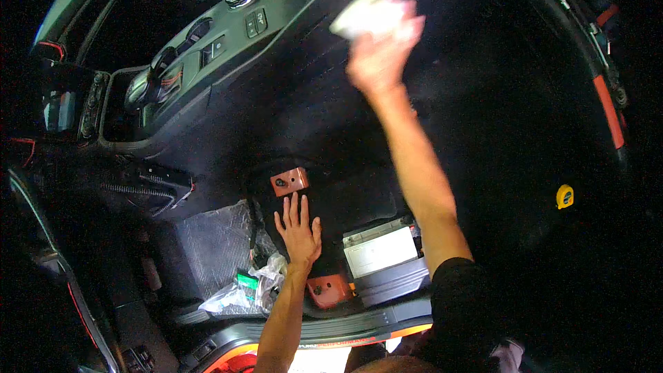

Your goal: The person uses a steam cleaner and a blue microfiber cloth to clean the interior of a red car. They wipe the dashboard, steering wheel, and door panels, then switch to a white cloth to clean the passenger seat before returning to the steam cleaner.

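My right hand (386,46) is reached far forward over the dark carpeted floor of a vehicle's cabin, closed on a pale cloth (362,13); both are blurred and overexposed. Flat on the floor lies my left hand (300,233), fingers spread, its fingertips just below an orange metal bracket (291,181). A second orange bracket (329,290) sits nearer the door sill, to the right of my left wrist. Beside it stands a battery-like box (380,251) with a white label, partly hidden by my right arm.
Clear plastic bags (233,295) and bubble wrap (215,248) lie left of my left hand. A yellow tape measure (565,197) rests at the right. The centre console (228,36) runs along the upper left, the door sill (331,329) along the bottom. Corrugated wiring conduit (140,189) is at left.
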Available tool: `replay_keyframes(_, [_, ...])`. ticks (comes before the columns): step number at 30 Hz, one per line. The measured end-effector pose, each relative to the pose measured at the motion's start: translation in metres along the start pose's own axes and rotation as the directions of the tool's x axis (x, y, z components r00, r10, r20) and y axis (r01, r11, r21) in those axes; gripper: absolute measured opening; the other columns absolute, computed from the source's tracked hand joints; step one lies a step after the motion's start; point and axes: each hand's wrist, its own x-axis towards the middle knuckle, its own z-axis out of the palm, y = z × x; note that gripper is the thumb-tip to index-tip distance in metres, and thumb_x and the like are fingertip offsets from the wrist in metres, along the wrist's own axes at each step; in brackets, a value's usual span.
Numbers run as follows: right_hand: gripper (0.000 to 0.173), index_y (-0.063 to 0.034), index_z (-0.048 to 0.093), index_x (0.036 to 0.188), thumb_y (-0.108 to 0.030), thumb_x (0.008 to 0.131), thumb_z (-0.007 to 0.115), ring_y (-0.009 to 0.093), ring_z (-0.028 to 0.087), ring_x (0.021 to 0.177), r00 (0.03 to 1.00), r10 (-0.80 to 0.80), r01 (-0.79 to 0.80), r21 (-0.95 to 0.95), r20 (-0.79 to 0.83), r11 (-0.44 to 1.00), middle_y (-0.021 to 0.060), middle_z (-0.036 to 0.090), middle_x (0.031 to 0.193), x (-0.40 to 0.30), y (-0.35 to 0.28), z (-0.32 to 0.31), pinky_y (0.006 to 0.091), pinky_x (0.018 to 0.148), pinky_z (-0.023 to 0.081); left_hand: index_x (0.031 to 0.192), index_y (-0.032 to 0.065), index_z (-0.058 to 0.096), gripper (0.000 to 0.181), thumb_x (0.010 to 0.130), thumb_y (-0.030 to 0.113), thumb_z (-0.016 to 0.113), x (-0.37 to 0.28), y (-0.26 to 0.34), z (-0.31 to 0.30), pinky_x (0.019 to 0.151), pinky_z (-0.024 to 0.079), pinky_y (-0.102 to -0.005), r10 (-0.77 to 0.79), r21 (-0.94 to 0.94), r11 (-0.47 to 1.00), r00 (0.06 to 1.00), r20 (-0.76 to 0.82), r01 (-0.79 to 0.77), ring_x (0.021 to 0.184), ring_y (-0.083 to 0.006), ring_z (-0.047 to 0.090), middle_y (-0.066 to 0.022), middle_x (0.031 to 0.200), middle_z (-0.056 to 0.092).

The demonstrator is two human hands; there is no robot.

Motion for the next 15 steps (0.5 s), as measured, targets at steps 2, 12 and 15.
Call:
replay_keyframes(2, [0.057,0.0067,0.032,0.150,-0.020,0.103,0.047,0.043,0.031,0.145,0.961,0.084,-0.100,-0.050,-0.262,0.994,0.0293,0.035,0.153,0.042,0.033,-0.023,0.0540,0.123,0.014,0.156,0.0095,0.039,0.060,0.102,0.034,0.050,-0.004,-0.003,-0.002,0.123,0.009,-0.0600,-0.007,0.012,1.000,1.000,0.014,0.007,0.154,-0.0338,0.023,-0.0125,0.163,0.033])
replay_keyframes(12, [0.065,0.0054,0.023,0.152,-0.010,0.098,0.054,0.041,0.031,0.147,0.974,0.187,-0.214,0.257,0.125,0.942,0.0242,0.035,0.157,-0.049,-0.050,0.035,0.0554,0.123,0.013,0.155,0.0093,0.040,0.058,0.102,0.032,0.050,-0.008,-0.002,0.000,0.123,0.010,-0.0587,-0.003,0.000,1.000,1.000,0.014,0.003,0.153,-0.0339,0.024,-0.0128,0.163,0.033])
replay_keyframes(15, [0.065,0.0050,0.015,0.158,-0.012,0.104,0.048,0.040,0.030,0.149,0.987,0.077,-0.109,-0.230,-0.142,0.967,0.0271,0.025,0.162,0.057,0.061,-0.037,0.0453,0.124,0.022,0.155,0.0089,0.039,0.059,0.103,0.033,0.048,-0.009,-0.001,0.001,0.123,0.010,-0.0582,-0.013,0.025,1.000,1.000,0.003,0.013,0.153,-0.0337,0.024,-0.0126,0.163,0.034])
